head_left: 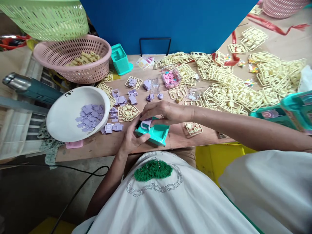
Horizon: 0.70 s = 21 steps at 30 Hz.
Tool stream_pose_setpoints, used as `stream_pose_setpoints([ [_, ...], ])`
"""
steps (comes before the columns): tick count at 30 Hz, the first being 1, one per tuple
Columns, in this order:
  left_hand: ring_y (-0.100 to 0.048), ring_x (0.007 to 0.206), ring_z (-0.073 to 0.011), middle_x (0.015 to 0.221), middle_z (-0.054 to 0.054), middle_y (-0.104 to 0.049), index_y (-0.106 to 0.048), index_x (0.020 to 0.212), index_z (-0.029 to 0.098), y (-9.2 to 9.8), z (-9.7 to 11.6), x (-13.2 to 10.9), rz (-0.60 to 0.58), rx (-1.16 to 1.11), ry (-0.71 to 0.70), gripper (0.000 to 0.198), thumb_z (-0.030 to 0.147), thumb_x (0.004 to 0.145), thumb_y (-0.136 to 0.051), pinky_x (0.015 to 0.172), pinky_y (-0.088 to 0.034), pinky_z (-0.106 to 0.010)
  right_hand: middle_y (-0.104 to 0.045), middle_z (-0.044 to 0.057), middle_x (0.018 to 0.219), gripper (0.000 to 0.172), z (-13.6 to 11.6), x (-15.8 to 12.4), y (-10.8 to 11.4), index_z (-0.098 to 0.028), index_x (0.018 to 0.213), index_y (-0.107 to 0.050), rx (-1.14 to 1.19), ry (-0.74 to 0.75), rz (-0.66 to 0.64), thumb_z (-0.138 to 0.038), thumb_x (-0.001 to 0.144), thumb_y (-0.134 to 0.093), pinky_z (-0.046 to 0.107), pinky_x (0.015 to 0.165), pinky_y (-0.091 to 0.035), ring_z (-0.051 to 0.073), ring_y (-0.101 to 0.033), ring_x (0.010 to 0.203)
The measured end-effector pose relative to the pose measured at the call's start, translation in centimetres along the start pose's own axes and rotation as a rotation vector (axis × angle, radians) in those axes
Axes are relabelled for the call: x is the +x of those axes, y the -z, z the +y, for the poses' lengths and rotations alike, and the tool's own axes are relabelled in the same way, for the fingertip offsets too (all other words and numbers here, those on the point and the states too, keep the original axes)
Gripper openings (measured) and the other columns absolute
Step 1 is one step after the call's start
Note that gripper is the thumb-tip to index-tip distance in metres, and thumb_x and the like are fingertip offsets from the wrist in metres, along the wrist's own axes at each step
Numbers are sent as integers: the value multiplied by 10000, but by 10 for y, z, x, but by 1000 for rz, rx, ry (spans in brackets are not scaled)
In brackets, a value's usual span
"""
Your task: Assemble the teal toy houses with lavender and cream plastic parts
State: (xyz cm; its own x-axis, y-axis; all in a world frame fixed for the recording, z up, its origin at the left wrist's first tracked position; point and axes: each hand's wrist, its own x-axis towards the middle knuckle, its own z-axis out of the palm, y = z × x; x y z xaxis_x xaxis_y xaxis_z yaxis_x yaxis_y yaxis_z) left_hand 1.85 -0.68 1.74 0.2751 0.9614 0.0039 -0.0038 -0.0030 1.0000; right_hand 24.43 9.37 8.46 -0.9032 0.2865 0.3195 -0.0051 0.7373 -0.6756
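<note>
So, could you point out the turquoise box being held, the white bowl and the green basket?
Held turquoise box (159,132): head view, on its bare inside.
White bowl (62,118): head view, on its bare inner wall.
Green basket (51,23): head view, on its slotted outer wall.

Nothing legible; black marks (69,93) on the white bowl (62,115) may be writing.

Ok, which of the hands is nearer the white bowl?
Left. The left hand holds the teal box, right of the white bowl; the right hand is farther right, also at the box.
</note>
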Motion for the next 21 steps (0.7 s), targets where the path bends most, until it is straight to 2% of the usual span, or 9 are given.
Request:
stream_pose_setpoints([
  [2, -667, 1328, -328, 1423, -161, -674, -535, 1378, 217, -7, 2, -3, 75, -46, -61, 768, 555, 772, -865, 1101, -565, -428, -705, 176, 1213, 381, 5, -5, -4, -124, 1310, -741, 31, -3, 55, -386, 1094, -570, 360, 999, -537, 222, -670, 1135],
  [5, -629, 1396, -312, 1509, -163, -603, -549, 1258, 245, -14, 8, -12, 207, -14, -165, 557, 444, 839, -856, 1157, -535, -451, -692, 169, 1182, 432, 7, -12, -12, -132, 1312, -746, 26, -13, 124, -453, 1093, -558, 348, 970, -543, 210, -670, 1103],
  [9, -599, 1427, -313, 1519, -129, -579, -696, 1180, 232, -15, 21, -25, 317, 274, -276, 264, 313, 941, -772, 1202, -515, -508, -693, 156, 1160, 427, 5, -18, -23, -147, 1315, -750, -17, -41, 217, -462, 1081, -582, 337, 928, -558, 200, -678, 1065],
  [12, -634, 1379, -289, 1499, -106, -581, -753, 1152, 237, -16, 32, -29, 376, 436, -375, 168, 271, 999, -692, 1165, -564, -509, -704, 152, 1151, 414, 2, -21, -27, -146, 1315, -749, -29, -64, 285, -448, 1054, -637, 337, 906, -571, 205, -690, 1058],
  [16, -595, 1436, -312, 1543, -115, -543, -766, 1142, 233, -20, 41, -28, 336, 610, -393, 172, 304, 1005, -691, 1158, -584, -507, -694, 155, 1148, 395, -2, -21, -26, -154, 1316, -756, -21, -70, 274, -426, 1066, -617, 336, 890, -574, 205, -688, 1048],
  [18, -566, 1470, -330, 1563, -136, -531, -761, 1185, 223, -23, 41, -26, 296, 669, -389, 214, 308, 995, -710, 1185, -562, -513, -684, 161, 1162, 387, -4, -20, -23, -154, 1329, -750, -29, -60, 241, -404, 1086, -580, 350, 913, -569, 207, -680, 1062],
  [21, -584, 1454, -325, 1559, -146, -546, -747, 1216, 229, -26, 38, -25, 300, 702, -368, 238, 292, 989, -719, 1193, -554, -504, -682, 169, 1179, 395, -4, -21, -23, -150, 1360, -730, -28, -48, 237, -392, 1092, -568, 366, 935, -565, 213, -674, 1083],
])
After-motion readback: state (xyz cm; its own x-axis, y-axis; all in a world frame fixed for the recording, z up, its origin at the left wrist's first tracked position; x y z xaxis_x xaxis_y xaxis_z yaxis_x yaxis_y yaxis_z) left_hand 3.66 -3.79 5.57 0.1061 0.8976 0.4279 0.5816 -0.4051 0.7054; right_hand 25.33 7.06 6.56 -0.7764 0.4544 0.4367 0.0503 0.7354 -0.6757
